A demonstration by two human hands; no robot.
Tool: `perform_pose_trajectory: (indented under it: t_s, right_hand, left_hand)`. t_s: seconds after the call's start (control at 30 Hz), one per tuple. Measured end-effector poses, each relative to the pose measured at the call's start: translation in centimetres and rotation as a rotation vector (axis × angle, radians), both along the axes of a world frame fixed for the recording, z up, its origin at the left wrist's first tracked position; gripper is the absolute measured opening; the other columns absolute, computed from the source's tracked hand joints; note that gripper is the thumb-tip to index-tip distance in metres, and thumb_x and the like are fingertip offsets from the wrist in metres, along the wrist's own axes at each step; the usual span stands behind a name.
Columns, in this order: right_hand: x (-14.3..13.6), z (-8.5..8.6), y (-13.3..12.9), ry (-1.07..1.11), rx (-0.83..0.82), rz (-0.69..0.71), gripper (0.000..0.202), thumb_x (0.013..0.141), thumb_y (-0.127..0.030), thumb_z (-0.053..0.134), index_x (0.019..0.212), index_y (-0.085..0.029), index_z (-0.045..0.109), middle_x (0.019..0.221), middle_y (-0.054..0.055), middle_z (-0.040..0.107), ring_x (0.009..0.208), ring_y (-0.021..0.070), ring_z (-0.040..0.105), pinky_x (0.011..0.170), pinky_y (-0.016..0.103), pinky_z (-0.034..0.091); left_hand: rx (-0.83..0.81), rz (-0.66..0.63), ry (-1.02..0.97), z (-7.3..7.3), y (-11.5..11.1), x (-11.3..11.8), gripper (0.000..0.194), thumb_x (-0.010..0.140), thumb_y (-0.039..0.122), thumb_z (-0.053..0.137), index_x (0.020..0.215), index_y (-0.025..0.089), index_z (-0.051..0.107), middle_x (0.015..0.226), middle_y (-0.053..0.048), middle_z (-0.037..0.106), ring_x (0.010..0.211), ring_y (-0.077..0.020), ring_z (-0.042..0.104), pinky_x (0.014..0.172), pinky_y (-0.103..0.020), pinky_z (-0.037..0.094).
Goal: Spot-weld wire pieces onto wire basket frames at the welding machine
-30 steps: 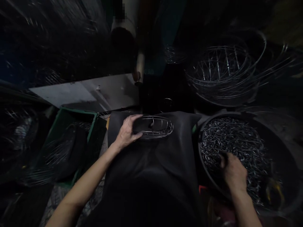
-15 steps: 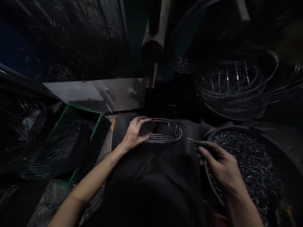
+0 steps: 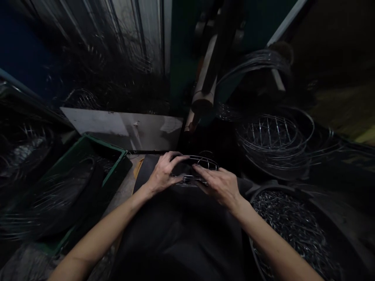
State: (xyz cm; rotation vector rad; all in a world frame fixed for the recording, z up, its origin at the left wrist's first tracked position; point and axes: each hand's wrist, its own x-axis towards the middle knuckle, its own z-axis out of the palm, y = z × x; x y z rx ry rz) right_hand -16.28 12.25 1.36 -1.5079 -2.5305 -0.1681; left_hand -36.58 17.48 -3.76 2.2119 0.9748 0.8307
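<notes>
An oval wire basket (image 3: 191,178) with thin, shiny bars rests over my lap on the dark apron (image 3: 181,226). My left hand (image 3: 164,171) grips its left end, with the thumb low and the fingers over the upper rim. On the right side of the basket, my right hand (image 3: 219,183) is closed around the wires, its fingertips reaching in toward the middle. Whether a small wire piece is also between those fingers cannot be seen. A thin wire loop (image 3: 207,160) shows just behind the right fingers.
A round tub (image 3: 253,195) full of short metal pieces stands at the right. Behind it are stacked wire rings and grids (image 3: 269,136). A green crate (image 3: 117,160) sits at the left, near a pale panel (image 3: 99,121). Machine bars (image 3: 203,89) hang ahead.
My right hand has moved left from beside the tub to the wire basket. My left hand keeps its hold. The camera view has shifted, so the surroundings appear lower.
</notes>
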Motion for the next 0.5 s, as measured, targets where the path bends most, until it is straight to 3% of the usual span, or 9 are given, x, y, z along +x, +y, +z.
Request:
perform_pose_trajectory:
  t_s: [0.2, 0.33, 0.5]
  right_hand:
    - [0.8, -0.2, 1.6, -0.079, 0.191, 0.189, 0.030, 0.084, -0.013, 0.055, 0.111, -0.023, 0.062, 0.109, -0.002, 0.067, 0.061, 0.0070, 0.059, 0.057, 0.027, 0.037]
    - [1.1, -0.3, 2.4, -0.118, 0.307, 0.270, 0.037, 0.085, -0.011, 0.055, 0.120, -0.022, 0.057, 0.114, 0.000, 0.065, 0.057, 0.0060, 0.055, 0.055, 0.028, 0.036]
    - [1.4, -0.4, 3.0, -0.110, 0.341, 0.327, 0.042, 0.088, -0.011, 0.050, 0.127, -0.025, 0.051, 0.112, -0.001, 0.066, 0.056, 0.0058, 0.054, 0.051, 0.028, 0.035]
  left_hand:
    - [-0.041, 0.063, -0.112, 0.2, 0.8, 0.5, 0.053, 0.070, 0.017, 0.066, 0.120, 0.023, 0.050, 0.113, -0.007, 0.052, 0.107, -0.0218, 0.053, 0.092, -0.038, 0.045]
    - [-0.052, 0.094, -0.137, 0.0, 1.2, 0.9, 0.055, 0.069, 0.016, 0.068, 0.120, 0.024, 0.049, 0.115, -0.007, 0.053, 0.108, -0.0228, 0.053, 0.092, -0.039, 0.046]
    - [0.012, 0.124, -0.134, -0.6, 1.6, 1.1, 0.055, 0.067, 0.013, 0.066, 0.119, 0.023, 0.050, 0.114, -0.007, 0.053, 0.107, -0.0232, 0.053, 0.090, -0.040, 0.047]
